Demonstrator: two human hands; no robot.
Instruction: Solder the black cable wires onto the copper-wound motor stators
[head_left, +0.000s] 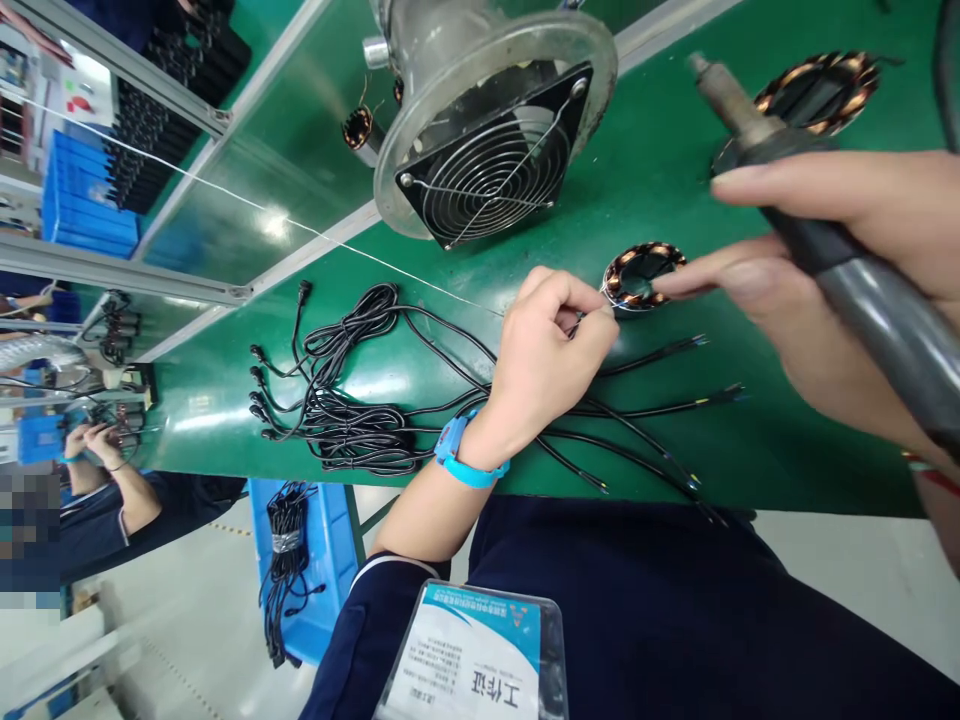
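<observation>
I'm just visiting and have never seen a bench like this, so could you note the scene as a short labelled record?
Bench: green surface
Left hand: fingertips pinched beside the nearer copper-wound ring; whatever is between them is hidden
Right hand: holds a dark-handled tool, one fingertip at that ring's edge
Second ring: farther back, partly behind the tool
Black cables: coiled left of the left hand, loose ends to its right
Fan: beyond the hands, behind a wire guard
Blue tub: beside the bench, holding bundled cables
</observation>
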